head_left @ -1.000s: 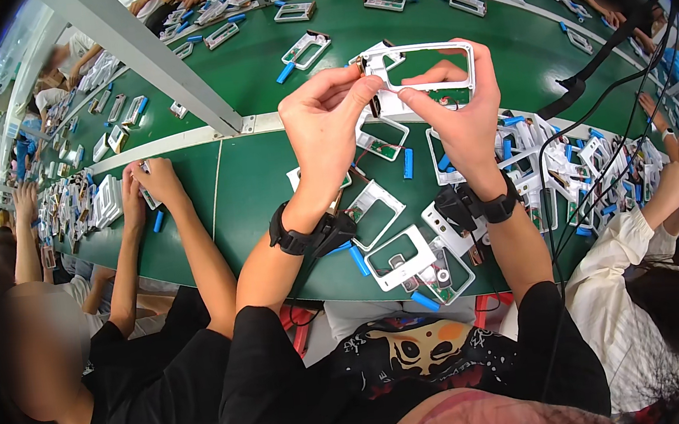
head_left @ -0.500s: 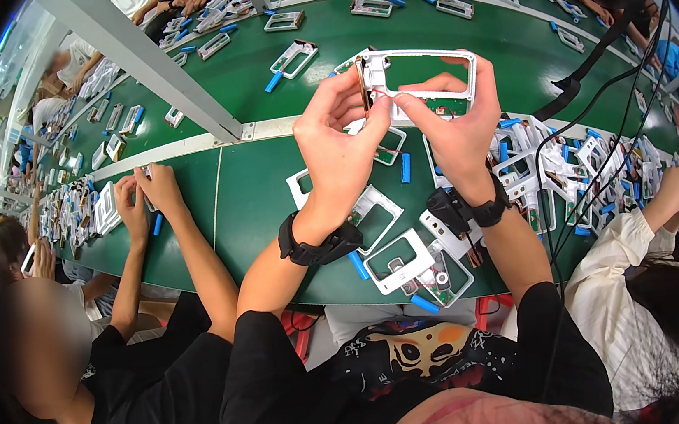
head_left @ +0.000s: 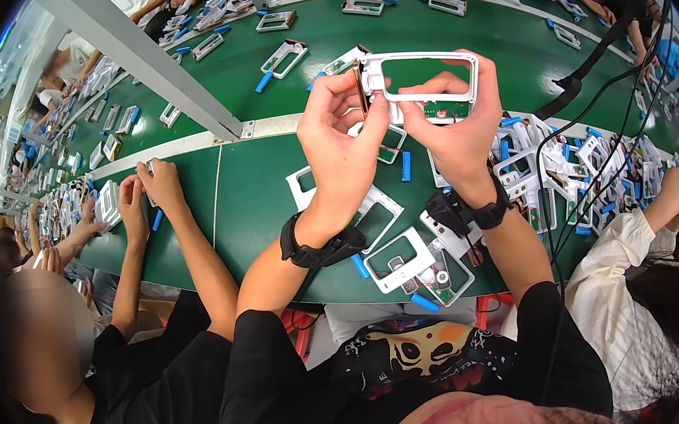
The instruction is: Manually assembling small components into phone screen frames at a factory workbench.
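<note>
Raised above the green table, a white rectangular plastic frame (head_left: 422,55) with a large open window is held between both my hands. My left hand (head_left: 337,150) is closed on its left end, thumb pressed to the inner side, beside a narrow brown-gold strip (head_left: 363,94). My right hand (head_left: 468,140) grips the right end, with the thumb at the lower edge and fingers behind. Below the window shows a green circuit board (head_left: 446,110). Part of the frame's left end is covered by my fingers.
Under my forearms lie loose white frames (head_left: 394,257) and blue cylinders (head_left: 407,167). A heap of frames (head_left: 550,169) sits at right. Beyond a pale rail (head_left: 281,126), a green belt (head_left: 210,81) carries more. A grey post (head_left: 150,66) and black cables (head_left: 599,160) cross the view; co-workers sit either side.
The frames on the far belt have shifted left. My hands keep hold of the white frame, my left fingers slightly moved. At far left a co-worker's hand has reached toward the stacked frames.
</note>
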`<act>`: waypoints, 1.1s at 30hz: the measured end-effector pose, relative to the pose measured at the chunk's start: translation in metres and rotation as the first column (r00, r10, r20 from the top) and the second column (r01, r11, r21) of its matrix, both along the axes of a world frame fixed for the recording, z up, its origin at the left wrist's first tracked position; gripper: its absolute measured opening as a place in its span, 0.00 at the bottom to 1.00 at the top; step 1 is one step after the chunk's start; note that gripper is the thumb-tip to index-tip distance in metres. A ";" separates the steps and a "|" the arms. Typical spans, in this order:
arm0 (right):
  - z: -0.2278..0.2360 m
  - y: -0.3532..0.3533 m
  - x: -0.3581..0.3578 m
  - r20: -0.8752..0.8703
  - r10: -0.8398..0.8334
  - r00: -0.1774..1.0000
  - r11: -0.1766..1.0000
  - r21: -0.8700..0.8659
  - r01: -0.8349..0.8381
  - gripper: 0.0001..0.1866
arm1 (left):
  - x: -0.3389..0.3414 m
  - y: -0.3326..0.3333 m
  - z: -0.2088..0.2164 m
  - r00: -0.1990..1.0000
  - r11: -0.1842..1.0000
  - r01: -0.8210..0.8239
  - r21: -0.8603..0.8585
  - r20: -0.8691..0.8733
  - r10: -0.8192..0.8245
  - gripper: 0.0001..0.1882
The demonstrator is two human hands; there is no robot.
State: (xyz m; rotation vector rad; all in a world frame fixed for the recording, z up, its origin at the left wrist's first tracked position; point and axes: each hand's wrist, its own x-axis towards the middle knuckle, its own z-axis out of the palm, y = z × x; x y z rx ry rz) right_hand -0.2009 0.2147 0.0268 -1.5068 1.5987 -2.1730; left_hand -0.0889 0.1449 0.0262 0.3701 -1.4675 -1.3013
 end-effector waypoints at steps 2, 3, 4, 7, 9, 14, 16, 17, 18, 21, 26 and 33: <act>0.002 0.001 -0.001 0.004 -0.004 1.000 1.000 -0.002 0.004 0.32 | 0.000 0.002 0.003 1.000 0.998 -0.009 -0.055 0.018 0.010 0.17; 0.005 0.001 -0.002 0.025 -0.002 1.000 1.000 0.002 0.001 0.31 | 0.000 0.003 0.005 0.999 0.994 -0.018 -0.109 0.036 0.022 0.17; 0.007 0.001 -0.003 0.046 0.001 0.999 1.000 0.007 -0.001 0.31 | 0.000 0.004 0.006 0.998 0.986 -0.027 -0.164 0.052 0.036 0.18; 0.005 0.001 -0.003 0.038 -0.006 0.999 1.000 -0.003 0.006 0.31 | 0.001 -0.001 0.003 0.999 0.990 -0.017 -0.137 0.042 0.023 0.19; 0.002 -0.001 -0.001 -0.019 -0.027 0.999 0.999 -0.028 0.026 0.31 | 0.002 -0.002 0.002 0.999 0.993 -0.011 -0.122 0.038 0.016 0.20; 0.003 0.002 0.004 0.108 -0.002 0.994 1.000 0.020 0.000 0.30 | 0.002 0.000 0.002 1.000 0.997 -0.003 -0.076 0.031 0.005 0.19; 0.003 0.002 0.004 0.124 0.004 0.992 1.000 0.028 -0.008 0.30 | 0.002 -0.001 0.002 0.999 0.999 0.018 -0.039 0.032 -0.017 0.19; 0.003 0.001 0.004 0.132 0.007 0.991 0.999 0.031 -0.011 0.30 | 0.002 -0.001 0.002 0.999 0.999 0.018 -0.038 0.032 -0.017 0.19; 0.003 0.001 0.004 0.132 0.007 0.991 0.999 0.031 -0.012 0.30 | 0.002 0.000 0.004 0.999 0.999 0.024 -0.032 0.042 -0.023 0.19; 0.003 0.000 0.002 0.078 -0.019 0.997 0.999 0.030 0.017 0.29 | 0.002 0.000 0.006 0.998 0.999 0.037 -0.021 0.061 -0.035 0.19; 0.004 -0.003 -0.010 0.174 0.021 0.985 0.998 0.047 -0.029 0.28 | 0.004 -0.010 0.007 0.993 0.996 0.086 0.036 0.082 -0.088 0.18; 0.010 -0.001 -0.020 0.315 0.216 0.924 0.930 0.222 -0.293 0.26 | 0.015 -0.043 0.007 0.920 0.870 0.321 0.375 0.094 -0.380 0.16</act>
